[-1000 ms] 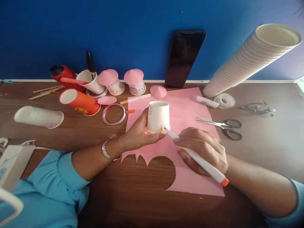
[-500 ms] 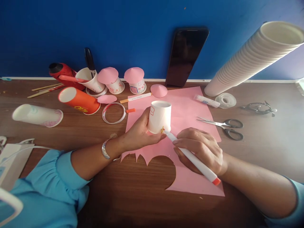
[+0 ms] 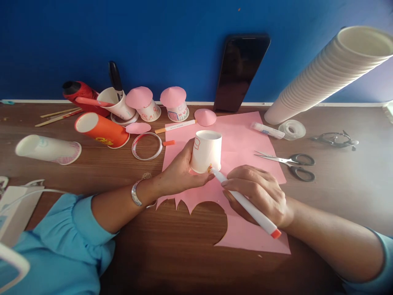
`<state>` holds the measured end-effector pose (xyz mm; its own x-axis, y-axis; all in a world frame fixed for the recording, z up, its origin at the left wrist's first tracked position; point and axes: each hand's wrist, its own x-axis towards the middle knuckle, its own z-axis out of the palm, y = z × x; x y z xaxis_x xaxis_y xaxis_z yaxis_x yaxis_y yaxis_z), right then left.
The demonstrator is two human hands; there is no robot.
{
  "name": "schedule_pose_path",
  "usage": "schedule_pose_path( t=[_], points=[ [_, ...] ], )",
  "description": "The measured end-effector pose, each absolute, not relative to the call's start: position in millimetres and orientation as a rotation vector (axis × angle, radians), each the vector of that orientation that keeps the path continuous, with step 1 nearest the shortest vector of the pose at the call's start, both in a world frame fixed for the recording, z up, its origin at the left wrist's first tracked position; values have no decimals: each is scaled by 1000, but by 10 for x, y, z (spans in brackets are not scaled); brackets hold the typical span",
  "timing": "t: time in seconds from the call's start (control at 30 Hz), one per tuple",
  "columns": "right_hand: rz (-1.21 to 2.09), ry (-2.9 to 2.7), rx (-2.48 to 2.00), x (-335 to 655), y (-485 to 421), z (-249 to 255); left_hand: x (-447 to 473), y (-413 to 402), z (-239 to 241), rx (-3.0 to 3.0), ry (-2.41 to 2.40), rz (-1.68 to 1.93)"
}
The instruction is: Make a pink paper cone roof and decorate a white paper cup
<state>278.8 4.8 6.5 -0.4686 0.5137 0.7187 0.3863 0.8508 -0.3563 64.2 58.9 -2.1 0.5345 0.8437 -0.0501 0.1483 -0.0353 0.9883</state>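
My left hand (image 3: 187, 170) is closed around the left side and base of a short white paper cup (image 3: 207, 149), held above the pink paper (image 3: 239, 139). A red outline shows near the cup's upper left, and a small yellow and red drawing sits at its lower edge. In my right hand (image 3: 259, 192) is a white marker with a red end (image 3: 253, 209), gripped like a pen. Its tip meets the cup at the small drawing, beside my left thumb. An orange-red marker cap (image 3: 168, 143) lies left of the cup.
Behind stand two cups with pink cone tops (image 3: 173, 98) and a loose pink cone (image 3: 205, 117). Scissors (image 3: 288, 162), a glue stick (image 3: 267, 130) and a tape roll (image 3: 292, 130) lie right. A phone (image 3: 241, 73) leans on the wall near a tall cup stack (image 3: 331, 73).
My right hand and the marker have shifted slightly left. More red shows on the small drawing at the cup's lower edge. The left hand and cup stay almost still.
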Motion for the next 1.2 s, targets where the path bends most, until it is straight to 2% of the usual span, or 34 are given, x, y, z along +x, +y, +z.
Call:
schedule_pose_path(
  t=[1.2],
  points=[
    [208, -2102, -679, 2788, 25, 53, 632, 591, -24, 1545, 915, 664]
  ],
)
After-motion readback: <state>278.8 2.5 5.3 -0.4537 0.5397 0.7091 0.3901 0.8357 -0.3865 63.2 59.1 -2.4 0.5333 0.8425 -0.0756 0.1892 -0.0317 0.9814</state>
